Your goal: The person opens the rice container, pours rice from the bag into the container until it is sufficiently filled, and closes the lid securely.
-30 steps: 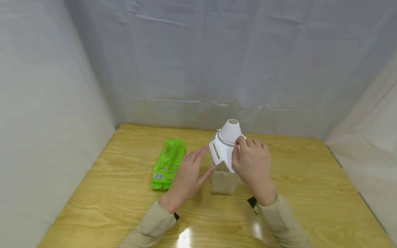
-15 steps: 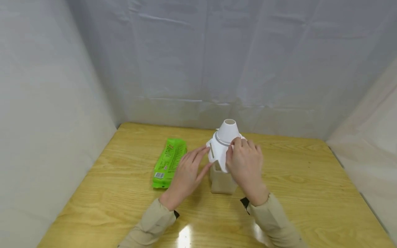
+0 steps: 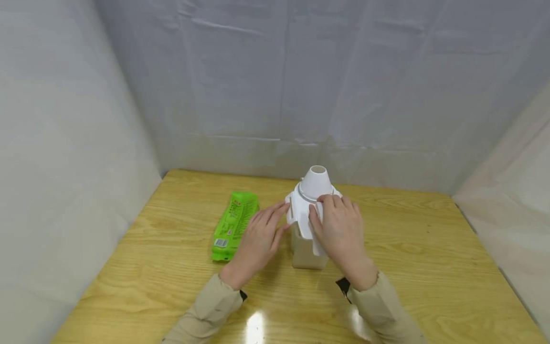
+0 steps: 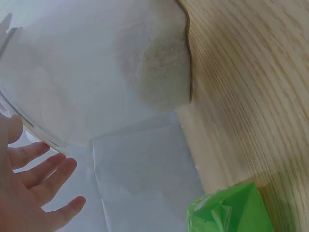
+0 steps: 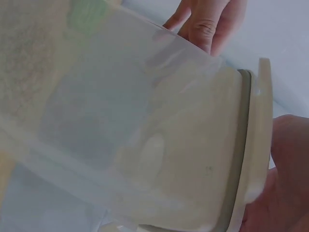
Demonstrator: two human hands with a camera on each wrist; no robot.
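Observation:
A translucent plastic storage container [image 3: 307,253] with a pale grainy filling low inside stands on the table, also filling much of both wrist views. Its white lid [image 3: 302,217] carries a cone-shaped white cup [image 3: 317,184] and has a grey seal under the rim in the right wrist view. With its thumb and curled fingers, my right hand [image 3: 341,231] pinches a white part of the lid at the right side. Straight fingers of my left hand [image 3: 259,234] touch the lid's left edge, the thumb near the container's upper corner. My right fingertips are partly hidden.
Left of the container lies a bright green printed packet [image 3: 234,224] on the wooden table [image 3: 429,267]. Pale sheeting [image 3: 232,86] hangs behind and at both sides of the table.
The lid has shifted slightly left. My right hand has moved left and a little lower, and a white flap now shows hanging at the container's front. My left hand stays nearly still.

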